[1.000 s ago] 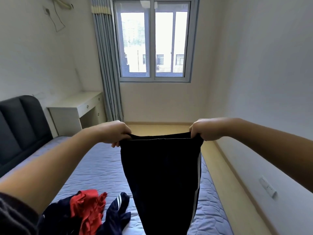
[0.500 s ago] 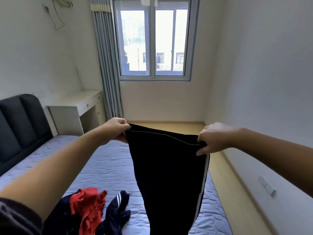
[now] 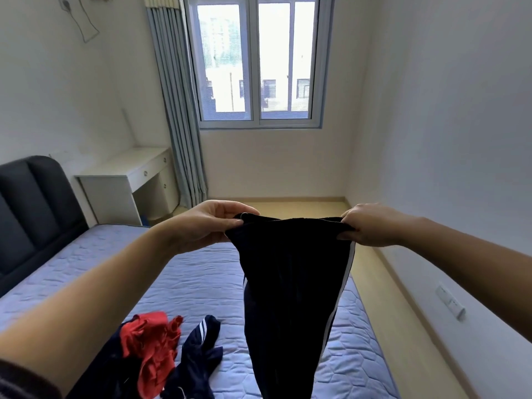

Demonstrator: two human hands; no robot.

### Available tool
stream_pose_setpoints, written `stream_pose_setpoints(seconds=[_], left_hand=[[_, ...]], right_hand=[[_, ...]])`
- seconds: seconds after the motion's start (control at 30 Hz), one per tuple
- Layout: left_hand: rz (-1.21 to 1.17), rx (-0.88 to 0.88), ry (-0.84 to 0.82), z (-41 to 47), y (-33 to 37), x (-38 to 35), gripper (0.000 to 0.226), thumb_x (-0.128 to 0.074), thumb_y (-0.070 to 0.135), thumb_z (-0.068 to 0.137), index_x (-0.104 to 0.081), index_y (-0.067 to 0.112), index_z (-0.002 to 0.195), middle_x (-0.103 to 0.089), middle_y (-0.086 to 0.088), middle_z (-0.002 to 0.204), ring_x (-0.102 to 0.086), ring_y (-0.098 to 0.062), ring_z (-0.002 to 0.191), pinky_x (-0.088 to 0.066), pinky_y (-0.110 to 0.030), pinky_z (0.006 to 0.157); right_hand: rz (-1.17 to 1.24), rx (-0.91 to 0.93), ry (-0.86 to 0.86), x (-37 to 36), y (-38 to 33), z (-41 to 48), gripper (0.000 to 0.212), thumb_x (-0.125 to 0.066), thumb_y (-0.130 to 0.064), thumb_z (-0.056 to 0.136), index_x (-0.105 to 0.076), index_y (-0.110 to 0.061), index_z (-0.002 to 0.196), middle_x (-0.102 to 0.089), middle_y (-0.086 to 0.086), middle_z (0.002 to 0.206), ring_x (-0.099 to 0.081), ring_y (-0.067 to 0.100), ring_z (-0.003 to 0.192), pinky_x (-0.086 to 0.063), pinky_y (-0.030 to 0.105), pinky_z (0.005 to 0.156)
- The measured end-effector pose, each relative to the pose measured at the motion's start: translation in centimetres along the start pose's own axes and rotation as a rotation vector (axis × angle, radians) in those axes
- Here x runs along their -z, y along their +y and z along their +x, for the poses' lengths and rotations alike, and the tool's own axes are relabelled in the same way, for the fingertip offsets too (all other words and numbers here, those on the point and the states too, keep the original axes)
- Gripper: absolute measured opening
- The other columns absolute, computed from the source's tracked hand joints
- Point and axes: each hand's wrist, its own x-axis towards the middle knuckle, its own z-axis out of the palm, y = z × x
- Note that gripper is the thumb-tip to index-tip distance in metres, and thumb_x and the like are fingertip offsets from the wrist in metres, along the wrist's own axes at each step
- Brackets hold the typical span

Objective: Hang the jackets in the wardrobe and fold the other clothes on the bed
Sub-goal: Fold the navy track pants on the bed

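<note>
a home bedroom: quilted bed (image 3: 201, 283), padded headboard (image 3: 31, 203), curtained window (image 3: 256, 64), white desk (image 3: 126, 171).

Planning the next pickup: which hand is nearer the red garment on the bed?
Left. The left hand grips the waistband of the dark trousers, above and slightly right of the red garment; the right hand grips the other end, farther right.

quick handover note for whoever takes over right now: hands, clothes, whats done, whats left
Left hand and right hand each grip one end of the dark trousers' waistband, which hang unfolded over the bed.
A red garment and a navy striped garment lie crumpled on the bed.
Done: nothing folded in view.
Left: fold the trousers, sort the heap. No wardrobe in view.
</note>
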Motion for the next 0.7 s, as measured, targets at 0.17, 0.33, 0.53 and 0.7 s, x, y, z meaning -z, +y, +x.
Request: stream_pose_setpoints(seconds=[0.17, 0.33, 0.53, 0.7], left_hand=[[0.023, 0.0, 0.073, 0.3, -0.1, -1.1, 0.025, -0.069, 0.012, 0.074, -0.072, 0.007, 0.098, -0.071, -0.01, 0.092, -0.069, -0.016, 0.082, -0.056, -0.023, 0.07], [-0.012, 0.044, 0.242, 1.2, -0.4, -2.3, 0.016, -0.065, 0.015, 0.075, -0.071, 0.007, 0.087, -0.069, -0.005, 0.076, -0.067, -0.011, 0.066, -0.055, -0.021, 0.058], [-0.019, 0.095, 0.309, 1.6, 0.0, -2.9, 0.012, -0.065, 0.015, 0.082, -0.074, 0.009, 0.077, -0.068, -0.003, 0.07, -0.064, -0.011, 0.061, -0.055, -0.02, 0.057], [-0.02, 0.096, 0.349, 2.3, 0.5, -3.5, 0.016, -0.058, 0.014, 0.091, -0.068, 0.009, 0.079, -0.064, -0.003, 0.071, -0.061, -0.013, 0.065, -0.053, -0.022, 0.061]], right_hand=[[0.063, -0.012, -0.037, -0.2, -0.3, -0.1, 0.03, -0.049, -0.044, 0.094, -0.062, -0.019, 0.082, -0.058, -0.002, 0.08, -0.051, 0.017, 0.073, -0.043, 0.032, 0.064], [0.189, 0.057, -0.103, -0.7, -1.7, 0.5, 0.028, -0.054, -0.033, 0.091, -0.053, -0.015, 0.069, -0.06, 0.01, 0.078, -0.055, 0.026, 0.075, -0.046, 0.041, 0.068], [0.398, 0.146, -0.103, -0.8, -3.1, 1.0, 0.033, -0.056, -0.023, 0.086, -0.042, -0.015, 0.058, -0.038, 0.004, 0.059, -0.035, 0.018, 0.057, -0.033, 0.035, 0.058], [1.094, 0.133, 0.096, 0.0, -6.2, 1.4, 0.039, -0.047, -0.021, 0.099, -0.04, -0.018, 0.06, -0.035, -0.004, 0.06, -0.034, 0.011, 0.057, -0.03, 0.028, 0.057]])
